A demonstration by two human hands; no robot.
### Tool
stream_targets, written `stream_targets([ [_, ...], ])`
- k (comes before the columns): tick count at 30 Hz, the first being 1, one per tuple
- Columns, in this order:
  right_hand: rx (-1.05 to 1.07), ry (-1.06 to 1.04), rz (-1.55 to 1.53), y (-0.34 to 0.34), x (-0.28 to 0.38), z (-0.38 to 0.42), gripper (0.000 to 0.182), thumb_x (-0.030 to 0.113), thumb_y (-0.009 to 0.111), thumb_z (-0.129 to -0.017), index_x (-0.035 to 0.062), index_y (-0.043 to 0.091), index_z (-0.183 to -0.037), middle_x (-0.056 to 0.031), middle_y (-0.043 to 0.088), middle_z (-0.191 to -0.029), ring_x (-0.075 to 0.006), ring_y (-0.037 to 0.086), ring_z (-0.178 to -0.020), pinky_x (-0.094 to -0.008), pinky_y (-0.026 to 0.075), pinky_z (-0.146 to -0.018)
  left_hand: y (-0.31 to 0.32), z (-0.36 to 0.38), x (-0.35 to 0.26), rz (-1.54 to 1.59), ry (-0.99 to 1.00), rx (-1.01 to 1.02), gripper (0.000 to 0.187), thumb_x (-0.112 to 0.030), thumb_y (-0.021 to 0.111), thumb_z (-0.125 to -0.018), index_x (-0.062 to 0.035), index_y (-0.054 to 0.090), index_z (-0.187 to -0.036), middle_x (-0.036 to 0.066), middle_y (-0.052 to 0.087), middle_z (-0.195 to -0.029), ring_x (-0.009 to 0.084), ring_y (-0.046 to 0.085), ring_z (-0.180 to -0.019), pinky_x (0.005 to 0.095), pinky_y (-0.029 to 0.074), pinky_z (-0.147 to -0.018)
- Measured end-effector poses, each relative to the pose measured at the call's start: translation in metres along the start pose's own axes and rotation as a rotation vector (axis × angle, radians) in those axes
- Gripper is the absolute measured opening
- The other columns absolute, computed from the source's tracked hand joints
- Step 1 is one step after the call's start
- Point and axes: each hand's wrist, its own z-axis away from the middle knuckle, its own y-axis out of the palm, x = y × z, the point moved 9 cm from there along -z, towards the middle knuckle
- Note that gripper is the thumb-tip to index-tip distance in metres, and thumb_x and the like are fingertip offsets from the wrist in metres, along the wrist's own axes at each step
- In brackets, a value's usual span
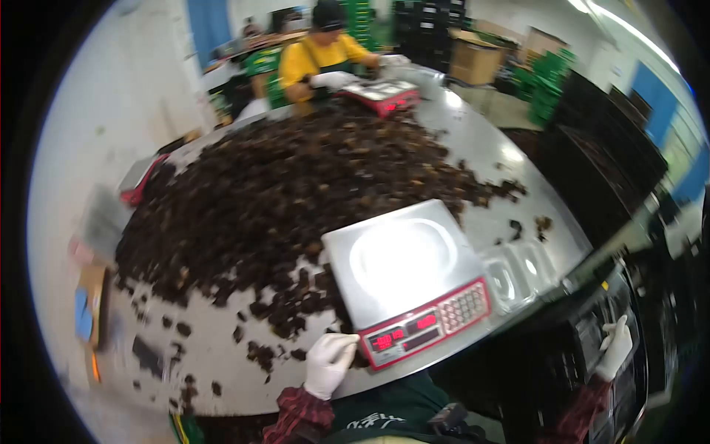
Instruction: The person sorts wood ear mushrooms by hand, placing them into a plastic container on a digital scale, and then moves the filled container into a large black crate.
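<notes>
My left hand [325,366], in a white glove, is at the table's front edge beside the left front corner of a digital scale [403,259]. Its fingers are curled together; whether anything is between them is hidden. The scale has a bare metal pan, a red front and lit red digits. Just right of it lie clear plastic trays [510,274]. Out to the right, my gloved right hand [615,349] is over a black crate [592,329] holding clear plastic trays. Its fingers look apart, and I see nothing held in them.
A large heap of dark brown dried pieces [288,192] covers much of the metal table [251,396]. Across it, a person in yellow [325,55] works at another red scale [381,92]. A third scale [140,180] stands at left. Black crates [599,155] stand along the right.
</notes>
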Motion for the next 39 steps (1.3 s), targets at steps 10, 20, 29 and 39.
stream_targets([
  [10, 0.461, -0.745, 0.308, 0.293, 0.025, 0.092, 0.022, 0.014, 0.063, -0.085, 0.0, 0.049, -0.076, -0.0165, 0.05, -0.074, -0.0354, 0.05, -0.068, -0.0421, 0.041, -0.062, 0.018, 0.04, 0.076, -0.901, 0.136, 0.171, 0.03, -0.026, 0.067, -0.077, -0.0166, 0.062, -0.105, 0.006, 0.055, -0.115, 0.0314, 0.044, -0.119, 0.0527, 0.028, -0.102],
  [20, 0.62, -0.555, 0.34, 0.32, 0.002, 0.096, 0.015, 0.012, 0.059, -0.087, -0.0011, 0.055, -0.081, -0.0219, 0.055, -0.08, -0.0427, 0.055, -0.075, -0.0485, 0.044, -0.066, -0.032, -0.111, 0.103, -0.591, 0.133, 0.073, 0.041, -0.028, 0.068, -0.076, -0.0166, 0.061, -0.116, 0.012, 0.05, -0.127, 0.0323, 0.045, -0.116, 0.0468, 0.036, -0.095],
  [29, 0.609, -0.416, 0.451, 0.325, -0.008, 0.095, 0.01, 0.005, 0.061, -0.081, -0.0015, 0.053, -0.084, -0.023, 0.06, -0.084, -0.0412, 0.06, -0.08, -0.0468, 0.046, -0.069, -0.025, -0.161, 0.2, -0.853, -0.248, 0.333, 0.056, -0.053, 0.059, -0.08, -0.0351, 0.048, -0.132, 0.008, 0.044, -0.138, 0.0344, 0.035, -0.129, 0.0628, 0.025, -0.102],
  [39, 0.623, -0.518, 0.432, 0.324, -0.006, 0.096, 0.009, 0.004, 0.061, -0.08, -0.0016, 0.054, -0.082, -0.0212, 0.057, -0.076, -0.0413, 0.057, -0.076, -0.046, 0.044, -0.066, -0.029, -0.132, 0.11, -0.642, 0.006, 0.625, 0.035, -0.031, 0.055, -0.088, -0.0191, 0.06, -0.121, 0.01, 0.056, -0.119, 0.03, 0.051, -0.115, 0.0541, 0.037, -0.096],
])
